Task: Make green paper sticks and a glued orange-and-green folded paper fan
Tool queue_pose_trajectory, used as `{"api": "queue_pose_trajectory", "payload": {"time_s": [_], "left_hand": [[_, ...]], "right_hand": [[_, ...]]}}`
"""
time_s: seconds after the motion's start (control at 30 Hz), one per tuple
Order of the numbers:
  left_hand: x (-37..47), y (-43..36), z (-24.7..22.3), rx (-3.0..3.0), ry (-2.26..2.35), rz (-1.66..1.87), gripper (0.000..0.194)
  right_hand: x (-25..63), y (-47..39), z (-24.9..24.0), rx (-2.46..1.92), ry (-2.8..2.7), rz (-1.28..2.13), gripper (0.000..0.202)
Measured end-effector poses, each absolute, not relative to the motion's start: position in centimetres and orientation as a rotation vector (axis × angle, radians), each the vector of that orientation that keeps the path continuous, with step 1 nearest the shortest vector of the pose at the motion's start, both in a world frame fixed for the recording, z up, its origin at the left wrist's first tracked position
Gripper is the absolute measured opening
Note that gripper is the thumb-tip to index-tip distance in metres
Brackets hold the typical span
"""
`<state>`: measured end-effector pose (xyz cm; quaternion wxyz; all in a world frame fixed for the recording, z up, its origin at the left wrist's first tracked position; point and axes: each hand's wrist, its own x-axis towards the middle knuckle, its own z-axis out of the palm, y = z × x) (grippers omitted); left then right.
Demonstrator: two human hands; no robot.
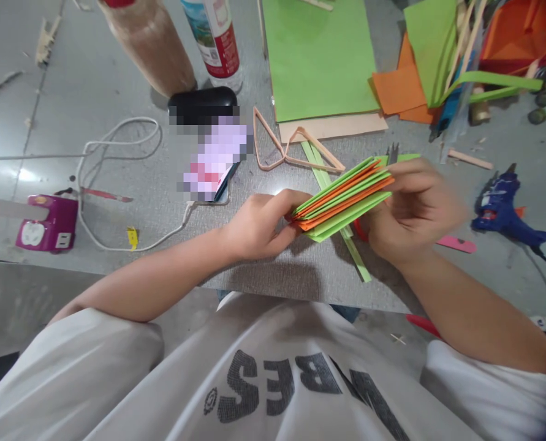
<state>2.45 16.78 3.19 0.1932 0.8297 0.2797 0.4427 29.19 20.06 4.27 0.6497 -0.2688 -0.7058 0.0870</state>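
A stack of folded green and orange paper point(346, 199) is held above the table between my two hands. My left hand point(266, 226) pinches its left end between thumb and fingers. At the other end, my right hand point(415, 211) grips the stack's right edge, its fingers slightly blurred. Beneath the stack lie light green paper strips point(358, 260). A pair of scissors point(393, 152) shows partly behind my right hand, with some of its red handle visible. Just beyond the stack is a bent, tan strip shape point(284, 158) with two loops.
Green sheets point(323, 61) lie at the back, with orange paper pieces point(399, 92) beside them. A blue glue gun point(509, 211) rests at right. Bottles point(212, 43), a black case point(203, 104), a phone point(217, 156), a white cable point(153, 245) and a purple plug adapter point(47, 223) occupy the left.
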Motion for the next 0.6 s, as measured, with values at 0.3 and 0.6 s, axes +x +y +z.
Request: {"api": "queue_pose_trajectory", "payload": {"time_s": [0.3, 0.6], "left_hand": [[2.5, 16.7, 3.5, 2.383, 0.75, 1.266, 0.046], [2.2, 16.7, 3.4, 2.511, 0.819, 1.177, 0.053]], "right_hand": [[29.3, 19.2, 3.6, -0.874, -1.635, 0.147, 0.048], [28.3, 19.0, 4.1, -0.743, -1.564, 0.295, 0.032]]}}
